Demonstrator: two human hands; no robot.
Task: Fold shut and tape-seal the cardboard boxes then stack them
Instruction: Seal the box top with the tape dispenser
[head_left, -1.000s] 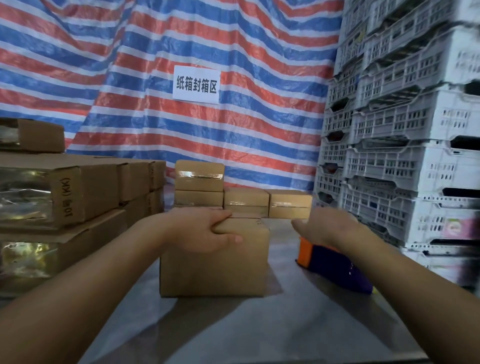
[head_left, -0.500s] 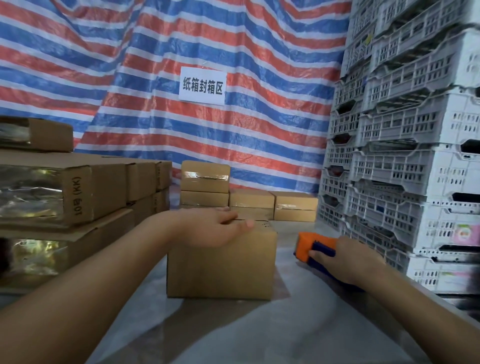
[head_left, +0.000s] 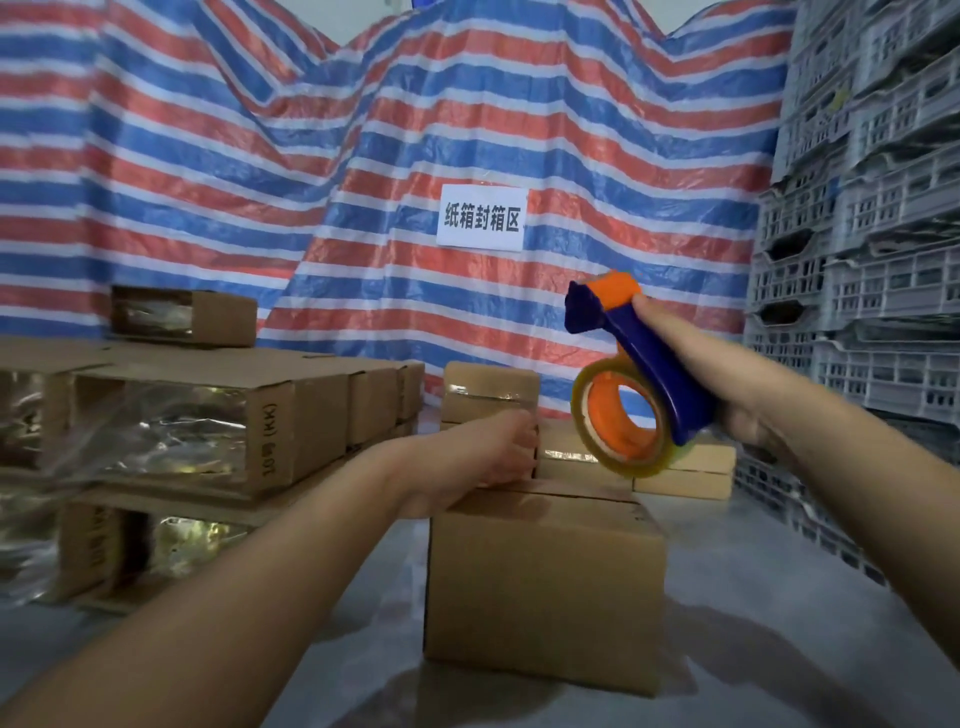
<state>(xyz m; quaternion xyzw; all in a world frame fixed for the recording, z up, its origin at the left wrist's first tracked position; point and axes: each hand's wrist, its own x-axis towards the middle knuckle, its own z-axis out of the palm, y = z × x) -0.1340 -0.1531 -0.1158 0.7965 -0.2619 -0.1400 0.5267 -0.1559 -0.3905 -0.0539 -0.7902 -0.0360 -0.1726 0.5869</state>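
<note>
Tarp (head_left: 260, 156), striped, far; crates (head_left: 872, 260) stacked right. Bench (head_left: 753, 649) bearing cardboard box (head_left: 545, 582), centre, flaps folded down. Left hand (head_left: 488, 457) flat on box top, fingers straight. Right hand (head_left: 727, 384), grip clamped on tape dispenser (head_left: 634, 374), raised above box.

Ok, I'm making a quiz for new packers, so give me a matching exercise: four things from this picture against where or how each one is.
Things:
1. tape dispenser
2. left hand
3. paper sign
4. plastic crates

States:
A. stacked along the right side
B. fixed to the striped tarp
C. held up in the right hand
D. resting on top of the front box

Pairs: 1-C, 2-D, 3-B, 4-A
</note>
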